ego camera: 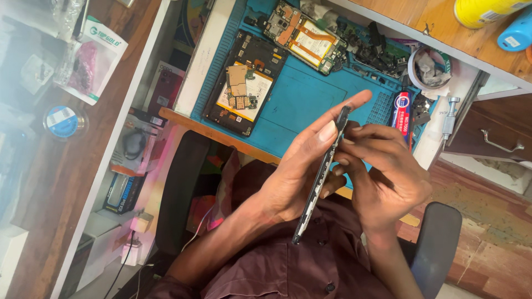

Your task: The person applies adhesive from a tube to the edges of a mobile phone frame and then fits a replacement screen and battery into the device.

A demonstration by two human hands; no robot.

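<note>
I hold a thin dark phone frame (pixel 320 178) edge-on between both hands, above my lap. My left hand (pixel 302 166) supports it along one side, thumb and forefinger stretched up its length. My right hand (pixel 385 177) grips the other side, fingers curled onto its edge near the top. On the blue work mat (pixel 302 94) ahead lie an opened black phone body (pixel 244 83) with its boards exposed and a second opened phone (pixel 305 36) with a copper-coloured sheet.
A tube of glue (pixel 401 111) and a tape roll (pixel 429 67) sit at the mat's right, with small dark parts (pixel 371 50) heaped near them. A yellow can (pixel 482 11) stands on the wooden shelf. Boxes and packets fill the left shelves. Chair armrest (pixel 438 243) at right.
</note>
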